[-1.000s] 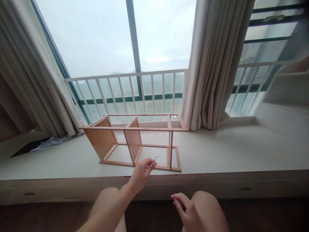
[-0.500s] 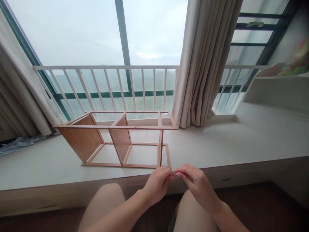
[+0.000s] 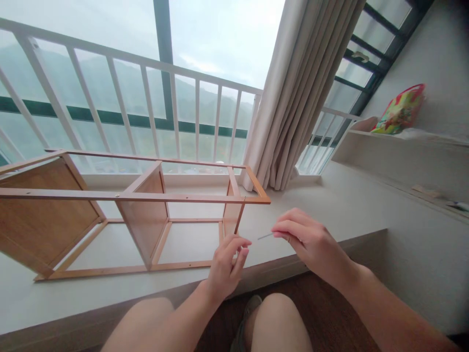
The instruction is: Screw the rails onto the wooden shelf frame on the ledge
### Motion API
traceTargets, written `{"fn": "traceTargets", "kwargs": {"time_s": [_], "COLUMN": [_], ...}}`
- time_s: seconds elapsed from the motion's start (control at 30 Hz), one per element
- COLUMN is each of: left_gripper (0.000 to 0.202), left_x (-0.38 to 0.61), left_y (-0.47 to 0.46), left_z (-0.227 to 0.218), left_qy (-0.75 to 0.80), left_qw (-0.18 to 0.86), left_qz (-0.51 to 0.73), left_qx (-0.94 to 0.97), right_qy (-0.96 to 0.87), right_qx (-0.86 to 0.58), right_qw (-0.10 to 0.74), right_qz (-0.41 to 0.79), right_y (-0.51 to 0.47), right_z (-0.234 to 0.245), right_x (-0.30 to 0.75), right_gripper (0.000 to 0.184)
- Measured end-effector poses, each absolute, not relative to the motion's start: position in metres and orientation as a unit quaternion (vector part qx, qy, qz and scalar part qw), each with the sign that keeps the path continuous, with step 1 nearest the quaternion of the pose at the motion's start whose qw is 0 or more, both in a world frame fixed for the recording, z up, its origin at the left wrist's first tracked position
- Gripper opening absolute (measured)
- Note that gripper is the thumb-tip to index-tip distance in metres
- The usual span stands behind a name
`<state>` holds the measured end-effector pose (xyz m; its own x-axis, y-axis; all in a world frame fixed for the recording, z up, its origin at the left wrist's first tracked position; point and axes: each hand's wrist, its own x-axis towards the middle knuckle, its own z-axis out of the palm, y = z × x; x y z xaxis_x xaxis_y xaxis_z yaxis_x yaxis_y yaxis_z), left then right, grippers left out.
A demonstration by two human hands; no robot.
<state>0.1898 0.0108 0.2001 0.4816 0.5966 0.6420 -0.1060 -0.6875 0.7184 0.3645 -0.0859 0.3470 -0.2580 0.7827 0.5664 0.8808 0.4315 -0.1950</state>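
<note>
Pinched between the thumb and fingers of my right hand (image 3: 306, 237) is a thin grey metal rod (image 3: 265, 236), its free end pointing left; the rest of it is hidden in my grip. My left hand (image 3: 227, 261) is near the right end of the wooden shelf frame (image 3: 179, 198), fingers curled and a gap between thumb and forefinger, with nothing visible in them. The brown frame lies on its side, with several panels between its rails and small holes or screw heads along the upper front rail. Whether my left hand touches the frame, I cannot tell.
The frame rests on a white window ledge (image 3: 293, 205), whose front edge runs before my knees. Behind it are a white railing (image 3: 198, 117) and a beige curtain (image 3: 289, 98). A colourful bag (image 3: 399, 110) sits on a white shelf (image 3: 395, 139) to the right.
My hands have moved apart; both held the small thing between their fingertips before. The rod now shows in my right hand, which is higher. The view has turned right and tilted.
</note>
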Motion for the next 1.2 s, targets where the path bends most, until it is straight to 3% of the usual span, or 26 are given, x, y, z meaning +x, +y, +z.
{"fn": "traceTargets", "kwargs": {"time_s": [0.27, 0.77, 1.2], "left_gripper": [0.018, 0.021, 0.020], "left_x": [0.195, 0.208, 0.211], "left_y": [0.053, 0.064, 0.064], "left_z": [0.166, 0.157, 0.154], "left_qy": [0.262, 0.259, 0.255], "left_qw": [0.383, 0.387, 0.394], "left_qz": [0.525, 0.504, 0.511], "left_qx": [0.714, 0.727, 0.720], "right_qy": [-0.828, -0.877, -0.895], "right_qx": [-0.489, -0.443, -0.411], "right_qw": [0.233, 0.135, 0.129], "right_qz": [-0.148, -0.126, -0.116], "right_y": [-0.020, 0.015, 0.023], "right_z": [0.416, 0.429, 0.431], "right_x": [0.375, 0.378, 0.378], "right_gripper": [0.018, 0.027, 0.030]}}
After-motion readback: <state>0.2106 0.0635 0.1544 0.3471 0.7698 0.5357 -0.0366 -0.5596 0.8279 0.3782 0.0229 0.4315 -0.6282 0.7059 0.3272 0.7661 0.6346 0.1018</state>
